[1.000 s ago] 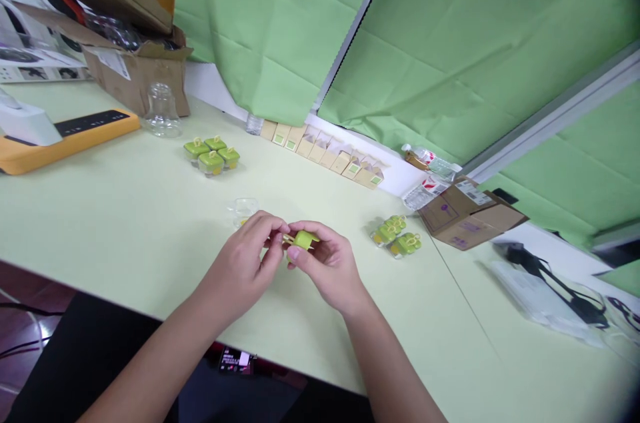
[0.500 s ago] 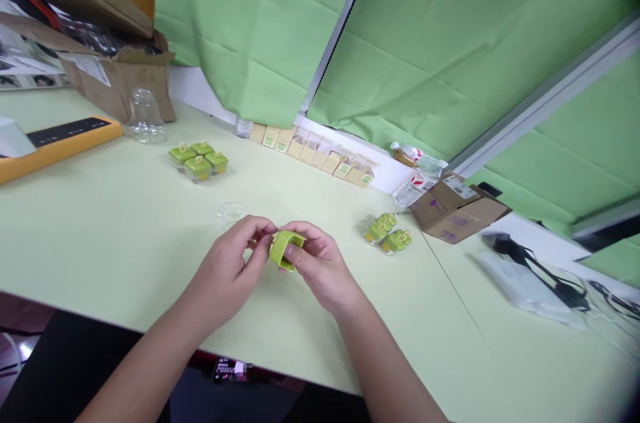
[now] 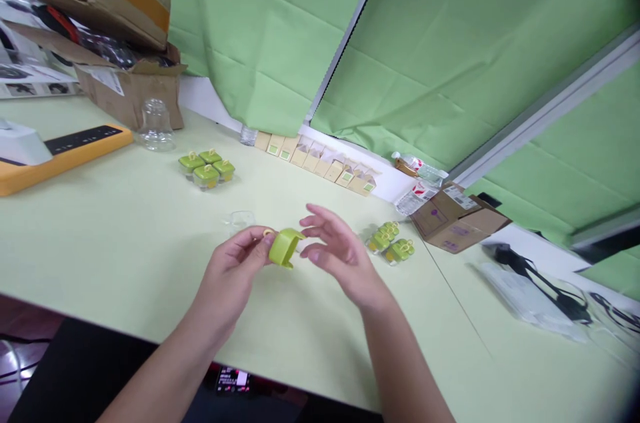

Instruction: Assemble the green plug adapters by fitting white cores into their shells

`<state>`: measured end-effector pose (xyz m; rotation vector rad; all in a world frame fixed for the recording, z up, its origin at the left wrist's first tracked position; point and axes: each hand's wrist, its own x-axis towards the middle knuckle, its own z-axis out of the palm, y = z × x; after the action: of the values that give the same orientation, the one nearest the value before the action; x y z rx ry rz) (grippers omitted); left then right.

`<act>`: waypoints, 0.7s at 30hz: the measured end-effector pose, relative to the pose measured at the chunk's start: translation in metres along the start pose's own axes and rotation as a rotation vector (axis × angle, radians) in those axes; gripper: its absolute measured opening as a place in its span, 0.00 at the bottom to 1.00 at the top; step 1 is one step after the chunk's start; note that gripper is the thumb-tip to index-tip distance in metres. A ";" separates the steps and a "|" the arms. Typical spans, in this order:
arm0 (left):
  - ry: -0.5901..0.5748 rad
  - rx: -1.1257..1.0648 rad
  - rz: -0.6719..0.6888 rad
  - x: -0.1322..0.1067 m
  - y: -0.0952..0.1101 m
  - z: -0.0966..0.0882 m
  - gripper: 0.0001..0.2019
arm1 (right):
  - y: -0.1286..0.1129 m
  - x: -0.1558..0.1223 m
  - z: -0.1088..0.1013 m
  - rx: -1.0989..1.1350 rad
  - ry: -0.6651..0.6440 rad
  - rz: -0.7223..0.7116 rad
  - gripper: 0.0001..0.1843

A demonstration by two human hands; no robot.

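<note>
My left hand [image 3: 235, 263] pinches a small green lid [image 3: 283, 246] with a yellow loop, holding it above the pale green table [image 3: 125, 243]. My right hand [image 3: 336, 250] hovers just right of the lid with its fingers spread, and it holds nothing. A small clear cup [image 3: 241, 218] stands on the table just beyond my left hand. A cluster of finished green-lidded little jars [image 3: 206, 167] sits at the back left. Another group of green pieces [image 3: 393, 243] lies to the right of my right hand.
A row of small tan boxes [image 3: 320, 160] lines the wall under green cloth. Cardboard boxes [image 3: 135, 80] and a glass jar [image 3: 156, 122] stand at the back left, with an orange device [image 3: 60, 153] nearby. A small carton [image 3: 457, 216] and plastic-bagged cables [image 3: 540, 283] lie at the right.
My right hand has let go of the green lid and opened, moving slightly right. The left hand now holds the lid alone, turned with its open side showing.
</note>
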<state>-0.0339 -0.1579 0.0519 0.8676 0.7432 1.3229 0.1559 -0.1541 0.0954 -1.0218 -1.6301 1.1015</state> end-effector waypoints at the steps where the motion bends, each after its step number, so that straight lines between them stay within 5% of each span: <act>1: 0.047 -0.043 0.019 0.001 0.001 -0.001 0.09 | -0.002 0.003 -0.009 -0.143 0.001 0.030 0.31; 5: 0.130 -0.251 0.005 0.007 0.005 -0.006 0.08 | 0.011 0.016 -0.028 -0.631 -0.063 0.139 0.26; 11: 0.154 -0.381 -0.186 0.009 0.010 -0.008 0.13 | 0.043 0.017 -0.006 -0.824 -0.040 0.103 0.10; 21: 0.114 -0.321 -0.089 0.010 0.003 -0.009 0.09 | 0.017 0.016 -0.003 0.091 0.055 0.129 0.20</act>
<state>-0.0421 -0.1469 0.0507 0.5010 0.6271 1.3741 0.1573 -0.1342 0.0835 -1.0999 -1.4735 1.2112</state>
